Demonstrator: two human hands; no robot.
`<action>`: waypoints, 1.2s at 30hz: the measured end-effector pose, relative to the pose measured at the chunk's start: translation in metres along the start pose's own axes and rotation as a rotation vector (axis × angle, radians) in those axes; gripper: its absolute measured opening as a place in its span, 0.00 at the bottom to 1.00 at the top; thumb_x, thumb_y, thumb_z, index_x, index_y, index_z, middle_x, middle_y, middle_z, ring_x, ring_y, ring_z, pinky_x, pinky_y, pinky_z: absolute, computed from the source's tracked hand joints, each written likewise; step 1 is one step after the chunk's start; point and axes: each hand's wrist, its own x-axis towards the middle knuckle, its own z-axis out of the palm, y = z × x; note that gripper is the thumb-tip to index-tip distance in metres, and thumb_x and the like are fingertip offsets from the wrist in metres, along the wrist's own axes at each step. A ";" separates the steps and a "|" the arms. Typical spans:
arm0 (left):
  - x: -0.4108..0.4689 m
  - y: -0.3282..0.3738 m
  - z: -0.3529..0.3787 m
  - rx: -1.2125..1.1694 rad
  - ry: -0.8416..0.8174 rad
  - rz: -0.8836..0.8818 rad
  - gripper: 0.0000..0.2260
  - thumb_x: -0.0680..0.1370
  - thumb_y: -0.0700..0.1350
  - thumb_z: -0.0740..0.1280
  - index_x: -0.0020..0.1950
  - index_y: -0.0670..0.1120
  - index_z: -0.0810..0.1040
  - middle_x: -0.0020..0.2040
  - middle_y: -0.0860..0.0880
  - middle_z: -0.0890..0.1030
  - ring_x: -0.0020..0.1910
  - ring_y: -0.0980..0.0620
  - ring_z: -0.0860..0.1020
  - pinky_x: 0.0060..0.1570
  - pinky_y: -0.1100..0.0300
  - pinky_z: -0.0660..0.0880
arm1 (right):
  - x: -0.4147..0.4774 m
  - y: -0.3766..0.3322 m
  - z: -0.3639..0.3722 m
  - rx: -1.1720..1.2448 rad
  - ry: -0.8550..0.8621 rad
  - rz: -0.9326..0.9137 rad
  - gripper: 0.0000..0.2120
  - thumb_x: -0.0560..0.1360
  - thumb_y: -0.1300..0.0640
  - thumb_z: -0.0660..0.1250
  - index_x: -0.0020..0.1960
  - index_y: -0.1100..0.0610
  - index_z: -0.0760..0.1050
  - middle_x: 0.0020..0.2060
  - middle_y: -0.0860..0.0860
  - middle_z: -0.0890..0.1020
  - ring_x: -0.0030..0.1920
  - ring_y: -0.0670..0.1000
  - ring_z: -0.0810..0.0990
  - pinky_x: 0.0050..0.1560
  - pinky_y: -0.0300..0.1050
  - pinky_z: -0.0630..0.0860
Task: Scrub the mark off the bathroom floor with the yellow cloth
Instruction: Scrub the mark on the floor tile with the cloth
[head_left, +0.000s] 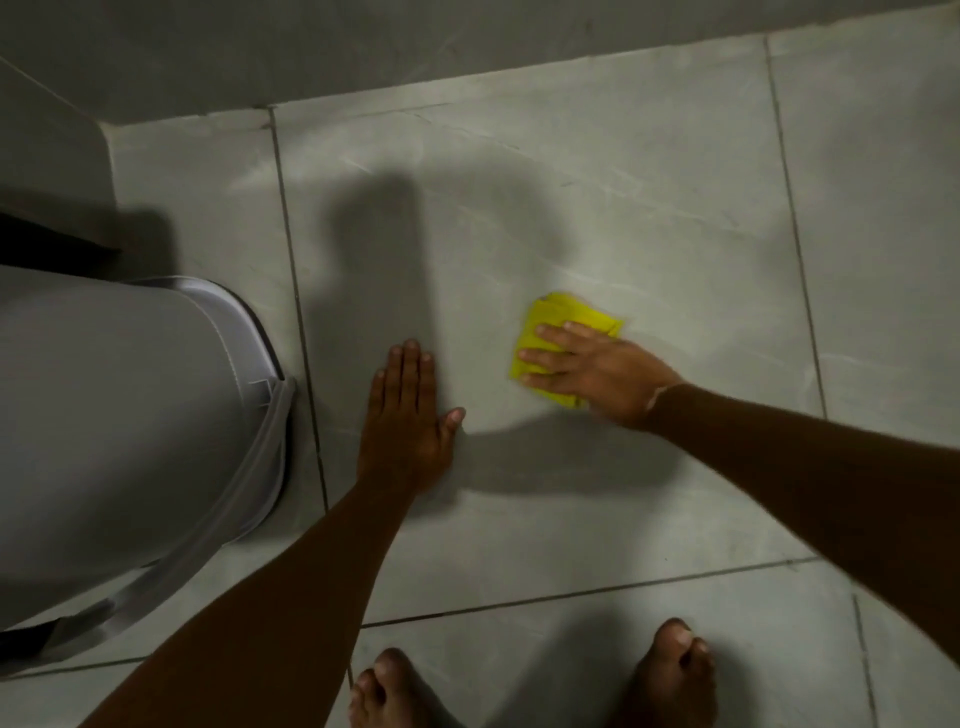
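Near the centre right of the frame, one folded yellow cloth (558, 340) lies on the grey tiled floor (597, 218), pinned under the right hand (592, 371), whose fingers are spread flat across it rather than curled around it. One left hand (408, 421) rests palm down on the same large tile, just left of the cloth, fingers straight and together, holding nothing. Two bare feet (524, 686) show at the bottom edge. One white toilet (130, 415) fills the left side. Dark grout lines cross the pale marbled tiles; a grey wall (363, 47) runs along the top. No mark can be made out.
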 end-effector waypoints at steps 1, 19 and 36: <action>0.000 0.001 -0.001 -0.002 0.002 0.005 0.34 0.79 0.60 0.52 0.78 0.39 0.52 0.80 0.38 0.53 0.79 0.40 0.50 0.77 0.44 0.53 | -0.002 0.016 -0.003 -0.001 0.035 0.106 0.32 0.70 0.70 0.60 0.71 0.51 0.68 0.73 0.54 0.68 0.74 0.63 0.62 0.74 0.61 0.55; 0.002 0.005 -0.010 -0.027 -0.060 0.012 0.36 0.78 0.60 0.50 0.78 0.37 0.54 0.79 0.35 0.54 0.79 0.36 0.51 0.76 0.40 0.54 | -0.081 0.030 -0.007 0.190 -0.116 0.411 0.39 0.68 0.72 0.58 0.76 0.52 0.57 0.77 0.52 0.59 0.78 0.60 0.53 0.78 0.55 0.50; 0.004 0.002 -0.005 0.042 -0.029 0.025 0.35 0.78 0.59 0.53 0.76 0.36 0.58 0.77 0.33 0.59 0.77 0.34 0.57 0.74 0.40 0.55 | -0.099 0.035 0.017 0.183 -0.070 0.713 0.38 0.69 0.68 0.62 0.76 0.53 0.57 0.78 0.56 0.58 0.76 0.66 0.54 0.76 0.63 0.45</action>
